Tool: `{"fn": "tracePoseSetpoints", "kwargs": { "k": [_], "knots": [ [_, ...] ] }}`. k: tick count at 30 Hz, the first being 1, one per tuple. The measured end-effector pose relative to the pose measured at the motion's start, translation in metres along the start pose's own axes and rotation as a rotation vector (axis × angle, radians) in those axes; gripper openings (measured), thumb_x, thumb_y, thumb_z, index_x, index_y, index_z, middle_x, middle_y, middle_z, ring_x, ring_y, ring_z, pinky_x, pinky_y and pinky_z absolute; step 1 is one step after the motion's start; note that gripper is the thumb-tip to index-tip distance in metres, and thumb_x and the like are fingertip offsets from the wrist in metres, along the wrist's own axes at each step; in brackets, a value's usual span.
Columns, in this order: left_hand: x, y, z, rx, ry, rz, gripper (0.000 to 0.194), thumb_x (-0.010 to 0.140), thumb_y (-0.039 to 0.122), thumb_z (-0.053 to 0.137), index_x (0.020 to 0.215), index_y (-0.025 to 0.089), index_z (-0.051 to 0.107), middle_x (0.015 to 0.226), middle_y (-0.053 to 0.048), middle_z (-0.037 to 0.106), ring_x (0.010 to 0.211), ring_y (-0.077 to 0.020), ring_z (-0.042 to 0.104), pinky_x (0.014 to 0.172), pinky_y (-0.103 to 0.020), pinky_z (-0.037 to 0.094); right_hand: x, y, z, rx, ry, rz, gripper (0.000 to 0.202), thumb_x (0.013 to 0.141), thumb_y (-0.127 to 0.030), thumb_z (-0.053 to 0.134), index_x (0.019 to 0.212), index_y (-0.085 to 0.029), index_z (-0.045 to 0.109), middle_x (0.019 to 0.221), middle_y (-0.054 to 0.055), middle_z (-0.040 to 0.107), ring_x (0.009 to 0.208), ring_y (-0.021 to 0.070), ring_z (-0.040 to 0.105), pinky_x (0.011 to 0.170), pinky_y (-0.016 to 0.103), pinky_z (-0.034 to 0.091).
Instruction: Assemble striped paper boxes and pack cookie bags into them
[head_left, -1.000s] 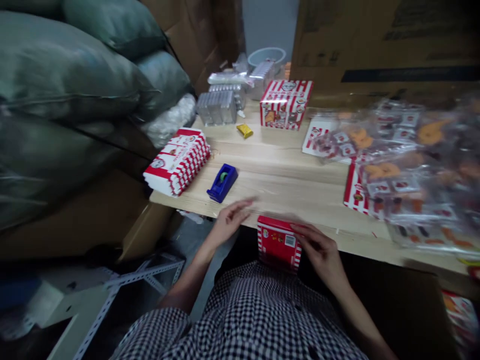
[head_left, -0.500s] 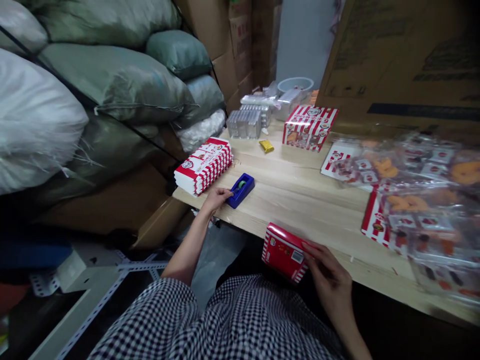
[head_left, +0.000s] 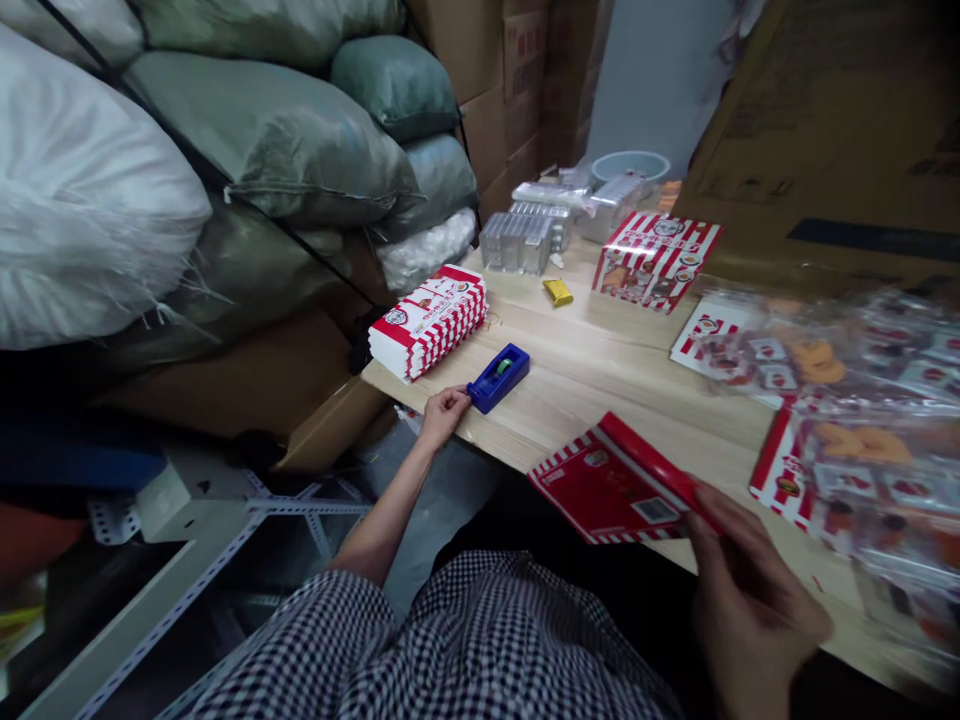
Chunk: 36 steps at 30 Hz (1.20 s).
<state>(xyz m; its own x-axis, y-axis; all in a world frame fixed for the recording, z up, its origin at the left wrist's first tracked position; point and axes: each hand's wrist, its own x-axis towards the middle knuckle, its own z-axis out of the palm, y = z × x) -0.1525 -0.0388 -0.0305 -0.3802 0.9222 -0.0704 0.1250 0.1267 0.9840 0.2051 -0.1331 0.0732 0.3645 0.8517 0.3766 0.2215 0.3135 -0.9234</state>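
My left hand (head_left: 445, 415) is pinched at the cutter end of a blue tape dispenser (head_left: 491, 392) near the table's front edge. A green-looking tape roll (head_left: 505, 367) sits inside the dispenser. The pinch appears to be on the tape end, though the strip is hardly visible. My right hand (head_left: 750, 580) grips a red printed carton (head_left: 615, 480) with white stripes and a barcode by its right end. The carton is tilted over the table's front edge. Its far side is hidden.
A stack of striped flat cartons (head_left: 427, 322) lies left of the dispenser. Behind are clear plastic boxes (head_left: 517, 240), a yellow packet (head_left: 557, 292) and a striped carton (head_left: 658, 258). Bagged toy sets (head_left: 862, 460) cover the right side. Large sacks (head_left: 270, 140) are piled at left.
My left fingers have drawn slightly away from the dispenser toward me. The red carton has moved up and to the right in my right hand and turned. The view has shifted a little.
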Motion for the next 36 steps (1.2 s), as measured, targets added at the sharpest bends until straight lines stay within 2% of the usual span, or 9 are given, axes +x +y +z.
{"fn": "tracePoseSetpoints", "kwargs": {
  "k": [3,8,12,17,19,24,27,31,36],
  "knots": [
    [-0.009,0.002,0.001,0.09,0.098,0.057,0.025,0.073,0.04,0.071,0.07,0.015,0.068,0.108,-0.012,0.072,0.098,-0.0217,0.064,0.093,-0.035,0.048,0.012,-0.003,0.003,-0.046,0.07,-0.108,0.025,0.084,-0.017,0.073,0.108,-0.024,0.075,0.114,0.009,0.072,0.106,0.0283,0.068,0.098,0.052,0.051],
    [-0.047,0.044,0.025,0.141,0.141,0.172,0.022,0.085,0.039,0.063,0.089,0.019,0.071,0.093,-0.005,0.07,0.09,-0.0192,0.063,0.085,-0.029,0.048,0.021,0.017,0.003,-0.199,-0.129,-0.293,0.026,0.091,-0.014,0.061,0.112,-0.028,0.071,0.12,0.009,0.068,0.111,0.0277,0.066,0.097,0.052,0.052],
    [-0.088,0.1,0.069,0.025,-0.02,0.288,0.019,0.089,0.036,0.062,0.093,0.02,0.072,0.084,-0.003,0.068,0.081,-0.0171,0.062,0.079,-0.027,0.049,0.019,0.023,0.01,-0.289,-0.172,-0.357,0.023,0.089,-0.015,0.064,0.109,-0.027,0.065,0.134,0.011,0.061,0.118,0.0295,0.062,0.091,0.05,0.057],
    [-0.128,0.146,0.121,-0.165,-0.27,0.247,0.019,0.088,0.035,0.067,0.094,0.021,0.077,0.08,-0.003,0.069,0.076,-0.0162,0.064,0.074,-0.028,0.052,0.023,0.025,0.023,-0.311,-0.141,-0.382,0.01,0.089,-0.018,0.067,0.092,-0.026,0.06,0.116,0.011,0.068,0.105,0.0276,0.067,0.08,0.047,0.061],
    [-0.135,0.149,0.137,-0.259,-0.348,0.177,0.028,0.087,0.034,0.069,0.111,0.021,0.073,0.08,-0.002,0.07,0.074,-0.0154,0.065,0.075,-0.028,0.053,0.025,0.026,0.025,-0.297,-0.144,-0.366,0.01,0.091,-0.018,0.065,0.088,-0.025,0.059,0.112,0.01,0.068,0.102,0.0261,0.068,0.078,0.045,0.061],
    [-0.13,0.14,0.163,-0.461,-0.38,0.042,0.081,0.083,0.029,0.073,0.153,0.023,0.032,0.076,0.002,0.07,0.07,-0.0118,0.066,0.075,-0.025,0.054,0.026,0.023,0.026,-0.246,-0.129,-0.361,0.009,0.091,-0.017,0.064,0.089,-0.024,0.059,0.109,0.01,0.068,0.1,0.0245,0.068,0.078,0.042,0.061],
    [-0.126,0.138,0.168,-0.486,-0.352,-0.005,0.083,0.082,0.03,0.075,0.152,0.021,0.031,0.071,0.003,0.069,0.066,-0.0105,0.065,0.071,-0.023,0.053,0.029,0.021,0.025,-0.23,-0.125,-0.401,0.017,0.091,-0.015,0.064,0.105,-0.025,0.063,0.106,0.009,0.068,0.098,0.0242,0.067,0.078,0.042,0.06],
    [-0.124,0.138,0.169,-0.504,-0.377,-0.066,0.083,0.082,0.033,0.076,0.15,0.019,0.03,0.073,0.001,0.071,0.064,-0.0112,0.066,0.071,-0.024,0.053,0.037,0.018,0.02,-0.282,-0.29,-0.432,0.047,0.094,-0.01,0.058,0.136,-0.03,0.057,0.109,0.009,0.063,0.102,0.0242,0.061,0.083,0.045,0.057],
    [-0.101,0.13,0.162,-0.211,-0.438,0.003,0.07,0.079,0.043,0.077,0.139,0.017,0.049,0.064,0.003,0.062,0.057,-0.0118,0.058,0.061,-0.024,0.048,0.046,0.018,0.017,-0.257,-0.327,-0.436,0.054,0.093,-0.008,0.057,0.138,-0.039,0.056,0.111,0.008,0.057,0.108,0.024,0.057,0.101,0.054,0.05]
  ]
}}
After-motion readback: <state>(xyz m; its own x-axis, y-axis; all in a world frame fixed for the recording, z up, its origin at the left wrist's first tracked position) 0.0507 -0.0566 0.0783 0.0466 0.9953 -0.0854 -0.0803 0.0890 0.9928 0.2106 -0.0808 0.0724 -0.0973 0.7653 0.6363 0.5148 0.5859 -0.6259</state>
